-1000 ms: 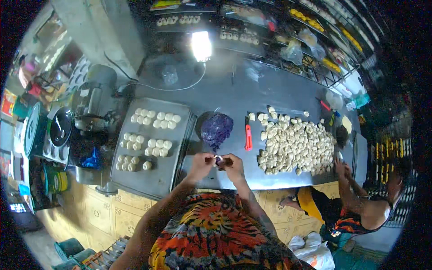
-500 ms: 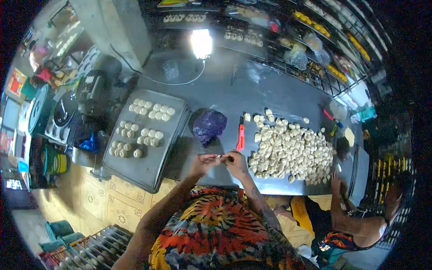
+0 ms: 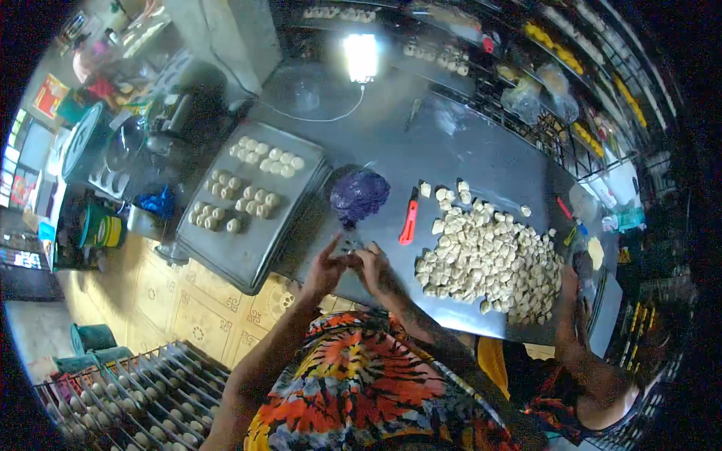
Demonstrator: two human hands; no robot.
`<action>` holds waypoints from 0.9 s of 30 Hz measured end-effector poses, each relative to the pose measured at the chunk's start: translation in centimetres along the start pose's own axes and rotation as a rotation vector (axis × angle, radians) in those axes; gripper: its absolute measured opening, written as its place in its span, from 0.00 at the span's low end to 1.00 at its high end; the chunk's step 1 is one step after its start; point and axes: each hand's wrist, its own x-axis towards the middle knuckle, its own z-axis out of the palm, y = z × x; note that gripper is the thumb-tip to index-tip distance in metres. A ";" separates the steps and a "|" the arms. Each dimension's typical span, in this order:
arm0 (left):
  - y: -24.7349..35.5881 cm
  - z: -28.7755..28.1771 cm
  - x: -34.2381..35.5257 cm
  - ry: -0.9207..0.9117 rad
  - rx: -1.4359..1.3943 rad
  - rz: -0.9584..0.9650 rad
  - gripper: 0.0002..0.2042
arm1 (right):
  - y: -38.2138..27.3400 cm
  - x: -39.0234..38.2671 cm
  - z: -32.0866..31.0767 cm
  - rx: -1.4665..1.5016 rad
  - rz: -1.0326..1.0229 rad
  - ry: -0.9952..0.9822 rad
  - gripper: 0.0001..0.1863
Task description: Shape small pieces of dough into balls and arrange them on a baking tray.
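Observation:
My left hand (image 3: 324, 269) and my right hand (image 3: 373, 270) meet over the near edge of the table, fingers bent and tips pressed together. Whatever is pinched between them is hidden by the fingers. Just beyond lies a mound of purple paste (image 3: 359, 192) on the metal table. Right of it is a red utility knife (image 3: 409, 220). Farther right spreads a large heap of small pale dough pieces (image 3: 492, 259). Left of my hands, a dark baking tray (image 3: 259, 237) carries round dough balls (image 3: 256, 201) set in several groups.
A co-worker's arm (image 3: 569, 301) reaches to the right end of the heap. A bright lamp (image 3: 362, 59) with a white cord stands at the back. Racks of bread (image 3: 553, 45) rise at the far right. Another rack with dough balls (image 3: 143, 398) stands at the lower left.
The view has shifted, so the table appears farther right. My hands have moved left relative to the purple paste, still held together. The co-worker leans in closer to the table.

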 end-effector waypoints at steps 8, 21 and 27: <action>-0.9 -9.5 -1.0 0.081 -0.225 -0.036 0.17 | -4.0 4.5 6.5 0.203 0.390 -0.180 0.19; 2.7 -28.9 0.4 0.450 0.715 0.524 0.18 | -6.7 5.3 10.6 0.512 0.566 -0.264 0.23; -1.0 -28.7 0.8 0.174 0.919 0.693 0.26 | -3.2 0.6 3.2 0.373 0.688 -0.171 0.21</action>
